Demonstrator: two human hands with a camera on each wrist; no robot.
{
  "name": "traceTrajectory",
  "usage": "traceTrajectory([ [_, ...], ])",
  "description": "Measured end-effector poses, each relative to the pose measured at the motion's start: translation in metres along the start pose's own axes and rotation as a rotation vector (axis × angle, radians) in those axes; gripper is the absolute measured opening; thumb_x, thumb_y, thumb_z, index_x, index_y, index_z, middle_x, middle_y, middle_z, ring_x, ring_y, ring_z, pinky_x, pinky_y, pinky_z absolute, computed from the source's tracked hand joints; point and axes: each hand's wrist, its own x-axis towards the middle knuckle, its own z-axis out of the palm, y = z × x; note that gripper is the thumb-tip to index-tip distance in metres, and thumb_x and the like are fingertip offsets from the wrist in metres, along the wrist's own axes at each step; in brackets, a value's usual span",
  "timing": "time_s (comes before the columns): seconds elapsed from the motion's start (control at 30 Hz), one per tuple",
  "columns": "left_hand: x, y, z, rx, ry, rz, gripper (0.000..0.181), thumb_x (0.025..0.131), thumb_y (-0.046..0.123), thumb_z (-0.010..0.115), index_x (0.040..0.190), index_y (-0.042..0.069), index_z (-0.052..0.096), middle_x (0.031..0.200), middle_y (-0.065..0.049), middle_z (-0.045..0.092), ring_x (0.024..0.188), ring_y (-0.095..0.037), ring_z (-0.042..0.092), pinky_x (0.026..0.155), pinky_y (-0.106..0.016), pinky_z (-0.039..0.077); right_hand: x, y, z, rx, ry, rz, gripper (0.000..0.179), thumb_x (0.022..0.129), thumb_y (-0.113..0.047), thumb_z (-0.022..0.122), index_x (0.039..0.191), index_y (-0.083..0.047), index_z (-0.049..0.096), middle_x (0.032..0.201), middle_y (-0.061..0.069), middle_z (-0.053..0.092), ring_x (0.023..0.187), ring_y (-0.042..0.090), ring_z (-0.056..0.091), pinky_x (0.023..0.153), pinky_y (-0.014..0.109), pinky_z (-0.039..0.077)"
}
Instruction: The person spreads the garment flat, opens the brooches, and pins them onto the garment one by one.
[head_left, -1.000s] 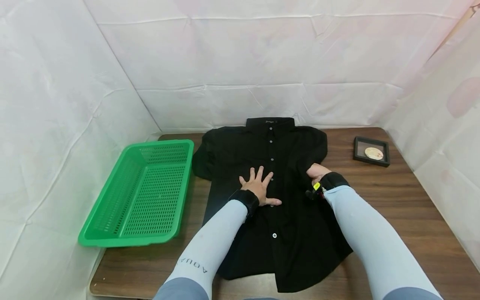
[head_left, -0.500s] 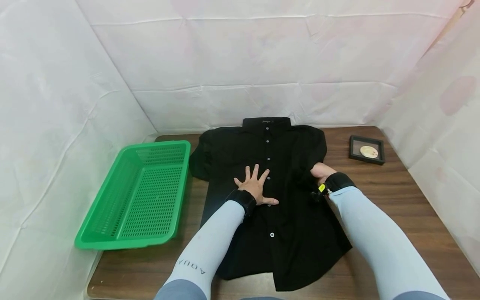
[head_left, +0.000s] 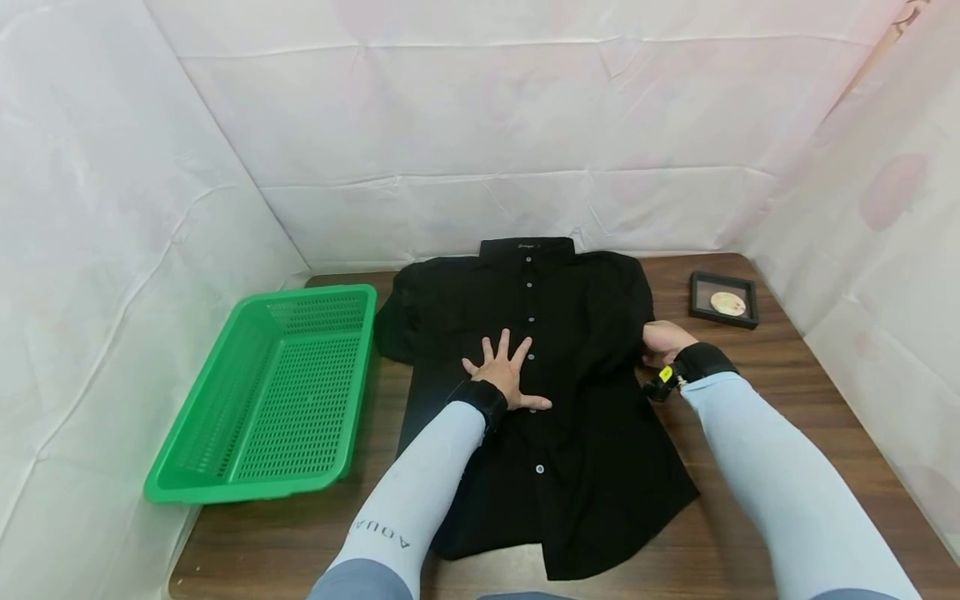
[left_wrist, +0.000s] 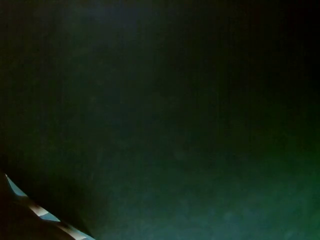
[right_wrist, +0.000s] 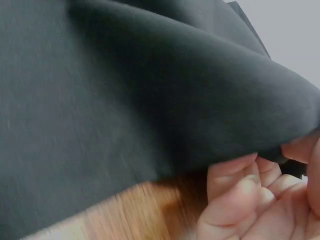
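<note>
Head view caught the left hand [head_left: 504,377], fingers splayed, apparently anchoring the black shirt [head_left: 592,408] beneath them. And the right hand [head_left: 666,340] pinched its sleeve [head_left: 632,304]!

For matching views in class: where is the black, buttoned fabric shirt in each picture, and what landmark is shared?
Head: black, buttoned fabric shirt, centre.
Left wrist: too dark to tell.
Right wrist: top and left, above the right hand.
Landmark: brown wooden tabletop, in head and right wrist.
</note>
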Motion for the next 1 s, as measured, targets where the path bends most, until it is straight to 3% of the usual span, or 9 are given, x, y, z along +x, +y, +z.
traceTrajectory([
  [0.1,0.001,0.0,0.001,-0.008,0.005,0.003,0.123,0.054,0.09,0.058,0.154,0.038,0.008,0.161,-0.009,0.001,0.142,-0.046,0.009,0.095,-0.077,0.023,0.008,0.0,-0.012,0.053,-0.001,0.037,0.02,0.096,-0.01,0.045,0.078,-0.009,0.052,0.079,0.003,0.049,0.071,0.017,0.051,0.071,0.029,0.048],
  [0.2,0.001,0.0,0.002,-0.02,0.002,0.006,0.123,0.054,0.09,0.058,0.154,0.038,0.008,0.161,-0.01,0.002,0.142,-0.045,0.008,0.095,-0.077,0.022,0.018,0.009,-0.027,0.109,0.033,0.066,0.023,0.101,-0.016,0.043,0.113,0.001,0.053,0.089,0.007,0.052,0.078,0.016,0.058,0.078,0.03,0.052],
  [0.27,0.001,0.0,0.002,-0.025,-0.009,0.006,0.123,0.055,0.09,0.058,0.154,0.038,0.006,0.161,-0.011,0.002,0.143,-0.045,0.007,0.095,-0.077,0.021,0.021,0.015,-0.036,0.125,0.05,0.072,0.044,0.103,-0.024,0.04,0.137,0.004,0.037,0.097,0.009,0.054,0.083,0.015,0.061,0.084,0.03,0.052],
  [0.33,0.001,-0.001,0.002,-0.029,-0.015,0.005,0.123,0.055,0.089,0.058,0.154,0.038,0.006,0.161,-0.011,0.002,0.143,-0.045,0.005,0.096,-0.077,0.021,0.019,0.017,-0.041,0.122,0.071,0.072,0.061,0.104,-0.03,0.038,0.149,0.004,0.016,0.105,0.011,0.054,0.087,0.015,0.064,0.089,0.031,0.05],
  [0.4,0.001,-0.001,0.0,-0.03,-0.016,0.004,0.122,0.056,0.089,0.058,0.154,0.038,0.006,0.161,-0.012,0.003,0.143,-0.045,0.005,0.096,-0.077,0.02,0.018,0.019,-0.045,0.122,0.1,0.06,0.066,0.104,-0.032,0.037,0.151,0.004,0.007,0.113,0.014,0.051,0.089,0.015,0.064,0.093,0.032,0.048],
  [0.67,0.0,-0.001,-0.004,-0.033,-0.037,-0.002,0.121,0.058,0.088,0.058,0.154,0.037,0.007,0.161,-0.012,0.003,0.143,-0.045,0.003,0.096,-0.077,0.019,0.008,0.02,-0.06,-0.004,0.301,-0.004,0.063,0.104,-0.03,0.033,0.149,0.009,0.011,0.125,0.022,0.038,0.075,0.009,0.058,0.09,0.035,0.051],
  [0.87,0.0,0.001,-0.003,-0.034,-0.035,-0.005,0.121,0.057,0.089,0.057,0.154,0.036,0.008,0.161,-0.012,0.003,0.143,-0.045,0.003,0.097,-0.077,0.019,0.0,0.017,-0.072,-0.03,0.397,-0.016,0.065,0.103,-0.03,0.037,0.15,0.007,0.011,0.112,0.019,0.039,0.068,0.009,0.056,0.074,0.03,0.056],
  [0.93,-0.001,0.002,-0.004,-0.037,-0.032,-0.005,0.121,0.058,0.088,0.058,0.155,0.035,0.009,0.161,-0.012,0.003,0.143,-0.045,0.003,0.097,-0.077,0.019,-0.002,0.017,-0.077,-0.049,0.423,-0.04,0.063,0.103,-0.029,0.04,0.148,0.009,0.018,0.102,0.017,0.043,0.064,0.008,0.056,0.071,0.029,0.056],
  [1.0,-0.002,0.004,-0.005,-0.036,-0.032,-0.005,0.121,0.058,0.088,0.058,0.155,0.035,0.009,0.161,-0.012,0.003,0.143,-0.045,0.004,0.097,-0.077,0.019,-0.005,0.018,-0.083,-0.158,0.454,-0.077,0.058,0.102,-0.03,0.042,0.142,0.01,0.03,0.091,0.014,0.05,0.064,0.008,0.056,0.069,0.029,0.055],
])
